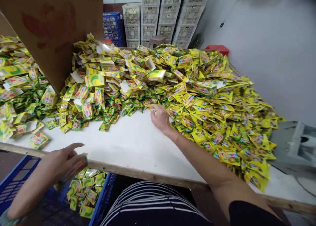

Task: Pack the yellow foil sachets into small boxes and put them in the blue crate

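Note:
My left hand is over the blue crate below the table edge, its index finger stretched out and its other fingers closed on a small printed box, blurred and partly hidden. Inside the crate lie several similar yellow-green boxes. My right hand reaches to the front of the heap, its fingers curled down among small green sachets. Whatever the fingertips pinch is hidden. Larger yellow pouches are piled to the right of this hand, and open-flapped yellow boxes lie behind and left.
A cardboard panel stands upright at the left, dividing the heap. The white table has a wooden front edge. A grey metal device stands at the right. Stacked white crates and a red stool are behind.

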`<state>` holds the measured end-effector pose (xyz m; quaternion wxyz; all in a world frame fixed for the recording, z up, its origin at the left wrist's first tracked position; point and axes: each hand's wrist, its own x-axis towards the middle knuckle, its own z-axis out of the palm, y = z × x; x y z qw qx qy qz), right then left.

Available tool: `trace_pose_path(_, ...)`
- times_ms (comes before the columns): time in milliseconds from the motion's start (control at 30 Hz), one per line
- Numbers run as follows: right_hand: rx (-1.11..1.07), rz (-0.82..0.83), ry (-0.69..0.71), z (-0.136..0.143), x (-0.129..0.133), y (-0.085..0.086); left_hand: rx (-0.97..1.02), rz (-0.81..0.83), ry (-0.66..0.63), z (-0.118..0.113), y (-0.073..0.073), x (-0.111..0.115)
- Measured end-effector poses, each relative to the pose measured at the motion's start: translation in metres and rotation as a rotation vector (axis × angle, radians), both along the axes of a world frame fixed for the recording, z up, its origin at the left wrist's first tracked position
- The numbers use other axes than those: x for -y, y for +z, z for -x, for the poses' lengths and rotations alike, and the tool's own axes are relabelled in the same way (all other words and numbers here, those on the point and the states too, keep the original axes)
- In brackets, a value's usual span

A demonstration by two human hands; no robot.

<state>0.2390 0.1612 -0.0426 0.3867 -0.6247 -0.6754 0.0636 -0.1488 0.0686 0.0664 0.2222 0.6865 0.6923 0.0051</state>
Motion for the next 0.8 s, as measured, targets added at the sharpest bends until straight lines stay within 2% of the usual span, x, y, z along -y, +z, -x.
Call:
trace_pose_path(67,0.115,-0.024,-0.029,-0.008,-0.029,0.009,-0.039,-0.089,0.056,0.008,-0.001,0.001)
trace_pose_path(133,0.229,-0.030,-0.056,-0.010,-0.054,0.016,0.040,-0.200,0.081,-0.007,-0.006,-0.009)
trace_pose_path(200,0.340,-0.008,-0.073,-0.008,-0.072,0.021,0.120,-0.340,0.097,-0.037,-0.011,-0.032)
trace_pose_path(267,0.435,0.028,-0.060,-0.008,-0.083,0.023,0.109,-0.526,0.105,-0.072,-0.012,-0.064)
trace_pose_path(367,0.510,0.058,-0.008,-0.012,-0.088,0.024,0.036,-0.783,-0.041,-0.120,-0.010,-0.117)
trace_pose_path(433,0.505,0.039,0.017,-0.018,-0.086,0.025,0.018,-0.860,-0.192,-0.147,-0.009,-0.149)
trace_pose_path(500,0.457,-0.005,0.040,-0.022,-0.078,0.026,-0.010,-0.852,-0.297,-0.169,-0.011,-0.175)
trace_pose_path(600,0.305,-0.059,0.086,-0.025,-0.058,0.023,-0.004,-0.792,-0.366,-0.190,-0.019,-0.200)
trace_pose_path(700,0.028,-0.009,0.052,-0.025,-0.033,0.011,0.077,-0.798,-0.339,-0.191,-0.027,-0.202)
trace_pose_path(800,-0.295,0.201,0.043,-0.028,-0.010,-0.009,0.240,-0.815,-0.287,-0.174,-0.033,-0.182)
